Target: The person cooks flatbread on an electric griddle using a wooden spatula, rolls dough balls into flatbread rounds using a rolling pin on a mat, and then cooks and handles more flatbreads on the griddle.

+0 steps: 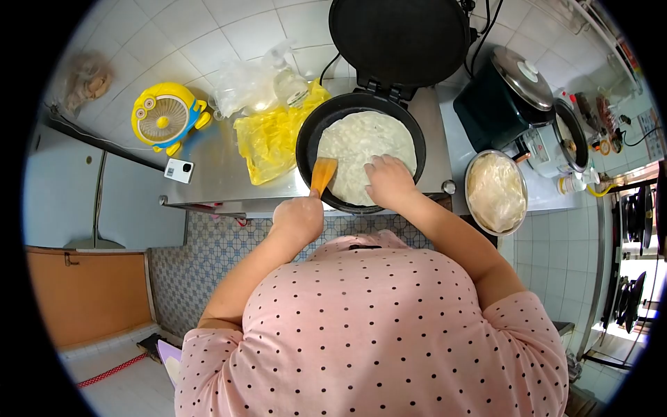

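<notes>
A round white flatbread (365, 149) lies in the black electric griddle pan (309, 139), whose lid (399, 38) stands open behind it. My left hand (299, 217) grips an orange spatula (323, 174), its blade resting at the flatbread's near left edge. My right hand (390, 182) presses its fingers onto the near edge of the flatbread, inside the pan.
A metal bowl (474, 167) of flatbreads sits right of the pan. A dark rice cooker (504, 97) and another cooker (563, 139) stand behind it. Yellow plastic bags (271, 139), a clear bag (243, 87), a yellow fan (165, 115) and a small white device (179, 170) are on the left.
</notes>
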A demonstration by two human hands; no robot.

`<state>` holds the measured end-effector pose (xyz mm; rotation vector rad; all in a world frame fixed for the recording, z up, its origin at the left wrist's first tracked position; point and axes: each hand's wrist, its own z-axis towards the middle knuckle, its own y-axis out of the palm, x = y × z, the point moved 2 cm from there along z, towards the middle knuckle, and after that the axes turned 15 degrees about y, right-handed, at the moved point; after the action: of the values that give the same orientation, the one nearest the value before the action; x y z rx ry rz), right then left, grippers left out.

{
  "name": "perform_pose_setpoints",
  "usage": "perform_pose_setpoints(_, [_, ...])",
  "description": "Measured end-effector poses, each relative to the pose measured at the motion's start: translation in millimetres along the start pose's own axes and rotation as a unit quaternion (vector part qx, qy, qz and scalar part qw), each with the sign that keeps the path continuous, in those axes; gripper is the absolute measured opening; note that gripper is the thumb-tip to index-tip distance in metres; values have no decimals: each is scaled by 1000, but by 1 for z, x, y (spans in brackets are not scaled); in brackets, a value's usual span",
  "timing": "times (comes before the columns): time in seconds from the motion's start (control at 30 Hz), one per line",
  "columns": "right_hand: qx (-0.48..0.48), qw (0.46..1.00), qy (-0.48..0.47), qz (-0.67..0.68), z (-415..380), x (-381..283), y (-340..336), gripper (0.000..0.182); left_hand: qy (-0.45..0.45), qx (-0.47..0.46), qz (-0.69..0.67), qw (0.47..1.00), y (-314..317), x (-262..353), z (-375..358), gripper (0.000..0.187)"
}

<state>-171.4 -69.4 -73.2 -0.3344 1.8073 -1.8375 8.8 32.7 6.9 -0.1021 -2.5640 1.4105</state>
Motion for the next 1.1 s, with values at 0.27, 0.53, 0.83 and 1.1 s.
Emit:
perform_pose_setpoints(0.27, [-90, 995, 29, -19, 7, -14, -12, 43, 30, 14, 10, 999, -4, -3, -1, 36])
perform_pose_setpoints(0.53, [-108, 993, 39, -21, 6, -10, -11, 44, 36, 26, 13, 999, -4, -5, -1, 29])
perform_pose_setpoints(0.83, [-64, 996, 61, -24, 10, 2, -7, 35, 31, 25, 21, 999, -4, -4, -1, 27])
perform_pose_setpoints(1.1, [-118, 989, 70, -55, 26, 24, -5, 28, 18, 21, 31, 999, -1, -8, 1, 30])
